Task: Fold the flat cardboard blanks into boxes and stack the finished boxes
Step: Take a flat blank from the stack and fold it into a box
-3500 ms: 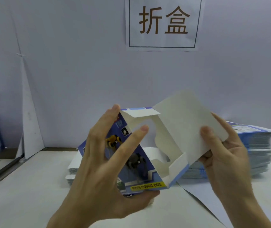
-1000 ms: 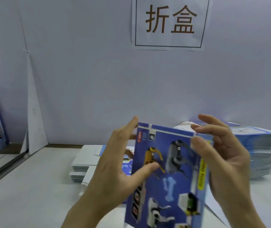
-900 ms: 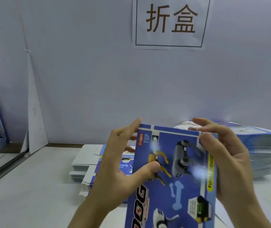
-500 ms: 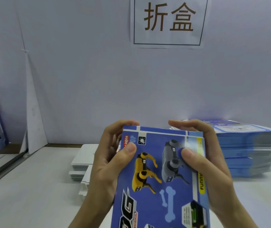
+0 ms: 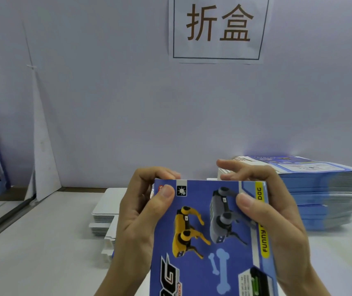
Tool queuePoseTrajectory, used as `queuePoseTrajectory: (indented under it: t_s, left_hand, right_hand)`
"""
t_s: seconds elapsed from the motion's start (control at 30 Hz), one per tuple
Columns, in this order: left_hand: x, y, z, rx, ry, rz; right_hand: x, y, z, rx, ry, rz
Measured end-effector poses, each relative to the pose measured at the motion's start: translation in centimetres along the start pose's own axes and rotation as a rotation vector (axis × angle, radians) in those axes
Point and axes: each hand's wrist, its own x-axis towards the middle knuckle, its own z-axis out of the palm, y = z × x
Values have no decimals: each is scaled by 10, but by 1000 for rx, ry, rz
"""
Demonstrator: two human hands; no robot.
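Both hands, left (image 5: 136,218) and right (image 5: 277,216), clasp a blue box (image 5: 209,236) upright above the table (image 5: 42,253), thumbs on its front (fingers curled behind); light, crushable card, best gripped along its edges.

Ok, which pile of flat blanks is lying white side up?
The low pile behind the left hand: its top sheet is plain white. The taller pile on the right shows blue print on top.

Printed cardboard, paper, matt tabletop
box (image 5: 211,238) smooth printed cardboard, slight sheen; blank stack (image 5: 320,195) same card; sign (image 5: 218,28) plain matt paper; tabletop (image 5: 42,242) smooth matt.
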Motion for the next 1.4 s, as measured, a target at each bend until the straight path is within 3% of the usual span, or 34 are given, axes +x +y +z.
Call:
queuePoseTrajectory:
  t_s: [0.53, 0.7, 0.83, 0.93, 1.03, 1.1, 1.23, 1.33, 1.4]
  left_hand:
    - [0, 0, 1, 4, -38, 10]
    - [4, -1, -3, -26, 64, -13]
    - [14, 1, -12, 0, 316, 77]
    - [21, 0, -26, -18, 516, 107]
    - [29, -6, -41, -10, 605, 37]
    - [31, -11, -44, -41, 592, -95]
    - [31, -21, -27, 77, 292, -256]
    - [30, -25, -4, 184, -21, -314]
    - [27, -26, 3, 258, -139, -303]
  right_hand:
    - [1, -2, -2, 61, 51, 14]
    - [2, 6, 1, -24, 31, -22]
    - [6, 19, -6, -48, -196, 210]
    - [8, 16, -17, -25, -542, 416]
    - [8, 13, -29, -131, -771, 397]
    - [9, 15, -26, -194, -654, 365]
    - [15, 25, -16, -289, -107, 220]
    - [16, 37, -16, -270, 157, 314]
    - [16, 40, -18, -172, 216, 401]
